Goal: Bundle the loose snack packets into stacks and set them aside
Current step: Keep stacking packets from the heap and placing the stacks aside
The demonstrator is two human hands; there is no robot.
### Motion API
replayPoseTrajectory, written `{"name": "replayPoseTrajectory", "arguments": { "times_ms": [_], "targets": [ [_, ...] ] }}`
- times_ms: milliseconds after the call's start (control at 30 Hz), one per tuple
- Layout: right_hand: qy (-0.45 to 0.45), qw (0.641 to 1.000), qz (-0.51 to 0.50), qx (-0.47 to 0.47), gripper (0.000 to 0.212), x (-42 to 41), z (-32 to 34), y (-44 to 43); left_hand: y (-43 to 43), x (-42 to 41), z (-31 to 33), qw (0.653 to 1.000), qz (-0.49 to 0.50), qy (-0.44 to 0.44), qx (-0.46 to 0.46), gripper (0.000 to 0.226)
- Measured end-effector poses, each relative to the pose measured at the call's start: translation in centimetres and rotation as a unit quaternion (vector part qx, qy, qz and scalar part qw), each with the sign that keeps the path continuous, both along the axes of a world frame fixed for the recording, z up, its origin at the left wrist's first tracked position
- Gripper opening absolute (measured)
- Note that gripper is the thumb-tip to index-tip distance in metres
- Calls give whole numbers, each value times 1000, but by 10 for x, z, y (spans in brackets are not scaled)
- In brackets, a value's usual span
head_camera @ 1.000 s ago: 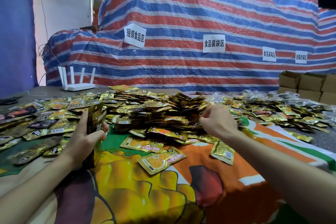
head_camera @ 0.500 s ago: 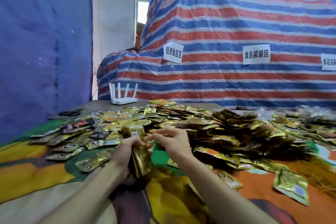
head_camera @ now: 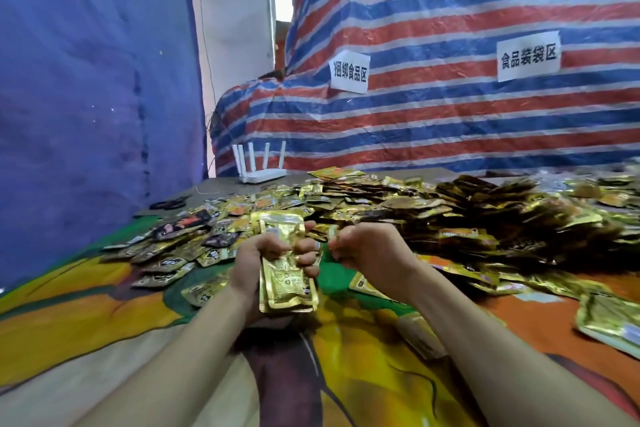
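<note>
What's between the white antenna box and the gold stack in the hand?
Head view: a strip of grey table, then loose packets, right up to the stack in the left hand.

You face one stack [head_camera: 287, 274], one router [head_camera: 263, 166], two signs [head_camera: 349, 72] [head_camera: 528, 56], one pair of scissors [head_camera: 169, 203], and loose packets [head_camera: 450, 218] beyond counting.

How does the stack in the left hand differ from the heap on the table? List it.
The stack is squared up and gripped upright by the left hand; the heap lies loose and jumbled on the cloth. The stack is small; the heap sprawls wide. Both hold gold foil packets.
</note>
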State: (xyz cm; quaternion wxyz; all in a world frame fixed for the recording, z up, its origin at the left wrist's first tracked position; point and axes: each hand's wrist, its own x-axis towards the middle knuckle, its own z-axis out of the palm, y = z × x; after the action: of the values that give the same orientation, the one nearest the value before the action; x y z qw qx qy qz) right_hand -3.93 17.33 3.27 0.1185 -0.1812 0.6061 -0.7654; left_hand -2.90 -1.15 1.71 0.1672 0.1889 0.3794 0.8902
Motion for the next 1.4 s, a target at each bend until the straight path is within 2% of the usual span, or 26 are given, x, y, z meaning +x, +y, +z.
{"name": "replayPoseTrajectory", "arguments": {
  "times_ms": [133, 267, 333, 467, 667, 833, 967, 1133, 1300, 1400],
  "targets": [
    [-24, 984, 56, -166, 12, 5, 6, 6, 1, 1, -3, 1000, -2, -12, -6, 48],
    [-46, 974, 56, -215, 32, 3, 4, 7, 2, 1, -4, 1000, -30, 6, -3, 62],
    [-38, 980, 50, -190, 35, 2, 3, 4, 2, 0, -4, 999, -44, 9, -8, 64],
    [1, 995, 14, -98, 43, 4, -4, -3, -1, -4, -9, 997, -37, -12, -65, 40],
    [2, 996, -46, -74, 45, 5, -11, -7, 3, -13, -13, 984, 139, -81, -72, 29],
    [12, 998, -44, -41, 45, 11, -16, -22, 7, -11, -9, 964, 244, -95, -46, 13],
    [54, 995, -79, -3, 48, 16, -19, -35, 5, -12, -5, 943, 322, -83, -9, 19],
    [82, 990, -112, 35, 55, 19, -20, -39, 5, -11, 3, 907, 416, -58, 37, 16],
    [87, 993, -75, 25, 62, 24, -24, -48, 9, -8, 4, 886, 462, -40, 0, 26],
    [128, 985, -97, 63, 71, 25, -30, -55, 10, -10, 1, 881, 470, -37, -34, 34]
  ]
}}
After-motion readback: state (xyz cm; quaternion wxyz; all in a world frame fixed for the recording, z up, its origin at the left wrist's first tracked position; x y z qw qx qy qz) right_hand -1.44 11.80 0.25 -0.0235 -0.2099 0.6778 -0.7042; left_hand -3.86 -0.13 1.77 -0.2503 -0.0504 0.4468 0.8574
